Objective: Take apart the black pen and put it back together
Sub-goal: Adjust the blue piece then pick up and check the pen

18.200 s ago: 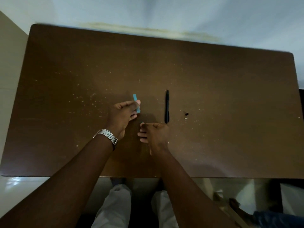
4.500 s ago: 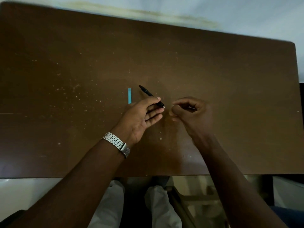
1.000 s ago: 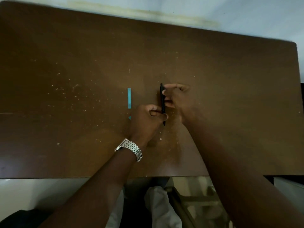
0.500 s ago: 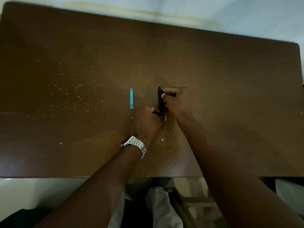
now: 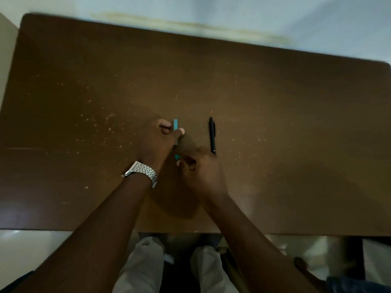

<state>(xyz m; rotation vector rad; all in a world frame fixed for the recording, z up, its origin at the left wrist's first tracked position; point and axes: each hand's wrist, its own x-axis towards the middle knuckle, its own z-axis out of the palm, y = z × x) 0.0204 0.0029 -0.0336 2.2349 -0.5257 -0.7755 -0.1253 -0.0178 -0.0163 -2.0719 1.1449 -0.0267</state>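
The black pen (image 5: 212, 135) lies in one piece on the brown table (image 5: 275, 113), pointing away from me, with no hand on it. Left of it lies a teal pen (image 5: 175, 124); its far end and a short near piece show, the rest is covered. My left hand (image 5: 157, 139), with a metal watch on the wrist, is closed over the teal pen's barrel, thumb on top. My right hand (image 5: 201, 168) has its fingers curled at the teal pen's near end, right beside the black pen's near tip.
Pale specks and scratches are scattered over the tabletop, mostly left of my hands. The table's near edge (image 5: 84, 230) runs just above my knees, and the far edge meets a light wall.
Half a second ago both hands held the black pen upright on the table. Now it lies flat and released, and both hands have shifted left onto the teal pen.
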